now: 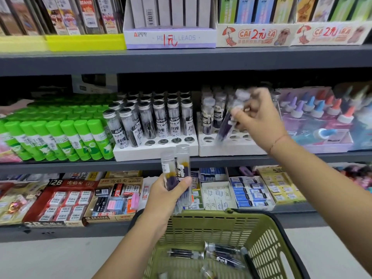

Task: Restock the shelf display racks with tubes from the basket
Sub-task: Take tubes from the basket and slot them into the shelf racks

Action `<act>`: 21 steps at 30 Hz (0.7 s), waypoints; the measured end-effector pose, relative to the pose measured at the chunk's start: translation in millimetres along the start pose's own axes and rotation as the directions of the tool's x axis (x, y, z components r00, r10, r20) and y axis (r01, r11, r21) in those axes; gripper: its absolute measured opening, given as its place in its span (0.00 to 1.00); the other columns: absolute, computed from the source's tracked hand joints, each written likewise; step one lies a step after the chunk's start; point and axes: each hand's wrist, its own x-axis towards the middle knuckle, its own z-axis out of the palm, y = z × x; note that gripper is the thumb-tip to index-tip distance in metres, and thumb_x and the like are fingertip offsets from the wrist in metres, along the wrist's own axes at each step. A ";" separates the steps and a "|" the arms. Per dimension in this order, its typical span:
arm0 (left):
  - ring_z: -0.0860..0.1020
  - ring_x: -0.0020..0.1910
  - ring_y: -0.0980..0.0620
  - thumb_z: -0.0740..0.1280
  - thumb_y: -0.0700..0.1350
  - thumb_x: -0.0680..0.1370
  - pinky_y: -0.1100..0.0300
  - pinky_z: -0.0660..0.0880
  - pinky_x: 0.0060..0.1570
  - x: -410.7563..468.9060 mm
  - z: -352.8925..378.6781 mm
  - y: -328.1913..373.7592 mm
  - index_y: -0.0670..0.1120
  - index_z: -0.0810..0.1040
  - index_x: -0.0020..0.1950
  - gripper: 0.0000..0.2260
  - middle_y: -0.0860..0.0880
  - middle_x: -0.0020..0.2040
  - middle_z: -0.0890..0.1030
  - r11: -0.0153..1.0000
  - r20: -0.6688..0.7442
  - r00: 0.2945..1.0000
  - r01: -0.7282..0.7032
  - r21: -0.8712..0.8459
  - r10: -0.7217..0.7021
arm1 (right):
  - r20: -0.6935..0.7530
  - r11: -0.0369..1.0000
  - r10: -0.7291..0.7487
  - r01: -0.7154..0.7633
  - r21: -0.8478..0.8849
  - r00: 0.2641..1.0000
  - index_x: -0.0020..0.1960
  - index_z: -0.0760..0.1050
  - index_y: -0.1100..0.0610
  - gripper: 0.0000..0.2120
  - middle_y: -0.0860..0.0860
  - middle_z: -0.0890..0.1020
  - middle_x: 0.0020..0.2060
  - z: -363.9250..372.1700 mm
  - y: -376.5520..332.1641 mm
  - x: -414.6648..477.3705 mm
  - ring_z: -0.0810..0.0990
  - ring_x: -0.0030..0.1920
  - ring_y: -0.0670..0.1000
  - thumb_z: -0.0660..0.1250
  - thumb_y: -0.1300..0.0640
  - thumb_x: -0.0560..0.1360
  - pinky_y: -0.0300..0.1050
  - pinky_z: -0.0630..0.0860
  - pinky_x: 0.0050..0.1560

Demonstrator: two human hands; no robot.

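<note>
My left hand grips two clear tubes of dark refills, held upright in front of the middle shelf's edge. My right hand pinches one blurred clear tube, tilted, its lower end over the empty holes of the right white display rack. That rack holds several tubes at its back. The left white rack holds several silver-capped tubes and has an empty front row. Below, the green basket holds several more tubes.
Green glue sticks stand left of the racks; glue bottles with coloured tips stand on the right. Eraser boxes fill the lower shelf. Pencil-lead boxes line the top shelf.
</note>
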 end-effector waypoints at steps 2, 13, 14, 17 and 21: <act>0.83 0.48 0.51 0.73 0.46 0.71 0.61 0.76 0.45 0.2 0.3 -0.4 0.46 0.79 0.51 0.10 0.48 0.45 0.85 1.000 -0.019 1.000 0.008 -0.006 -0.008 | -0.063 0.990 -0.069 0.060 -0.125 0.996 0.63 0.63 0.52 0.20 0.48 0.74 0.40 -4.7 6.8 16.3 0.77 0.42 0.51 0.67 0.58 0.75 0.52 0.78 0.47; 0.83 0.41 0.54 0.74 0.43 0.72 0.65 0.73 0.37 0.3 2.1 -1.6 0.47 0.80 0.50 0.09 0.51 0.43 0.85 1.000 -0.030 1.000 0.006 -0.003 -0.006 | 0.005 0.934 -0.085 0.081 -0.348 0.996 0.67 0.63 0.50 0.21 0.52 0.79 0.48 14.6 22.4 38.7 0.79 0.44 0.53 0.65 0.58 0.76 0.44 0.74 0.43; 0.82 0.40 0.54 0.74 0.43 0.72 0.65 0.73 0.36 0.3 2.3 -1.7 0.47 0.80 0.50 0.09 0.50 0.42 0.85 1.000 -0.028 1.000 0.007 -0.007 -0.008 | 0.011 0.931 -0.082 0.080 -0.357 0.997 0.67 0.63 0.49 0.21 0.52 0.79 0.48 15.1 22.4 40.2 0.80 0.44 0.54 0.65 0.58 0.76 0.47 0.76 0.44; 0.83 0.43 0.56 0.74 0.43 0.72 0.65 0.73 0.39 0.0 2.9 -1.6 0.47 0.80 0.50 0.08 0.51 0.44 0.85 1.000 -0.028 1.000 0.002 -0.002 -0.002 | 0.042 0.904 -0.076 0.087 -0.419 0.996 0.67 0.63 0.50 0.21 0.55 0.79 0.47 15.1 24.0 44.4 0.80 0.44 0.58 0.64 0.57 0.76 0.50 0.77 0.44; 0.83 0.42 0.59 0.73 0.43 0.72 0.70 0.73 0.37 -1.0 2.4 -1.8 0.47 0.80 0.51 0.09 0.52 0.44 0.86 1.000 -0.021 1.000 0.000 -0.007 -0.001 | 0.170 0.848 -0.019 0.106 -0.519 0.985 0.66 0.64 0.50 0.21 0.56 0.79 0.46 16.6 33.5 40.2 0.79 0.43 0.59 0.66 0.57 0.76 0.50 0.77 0.44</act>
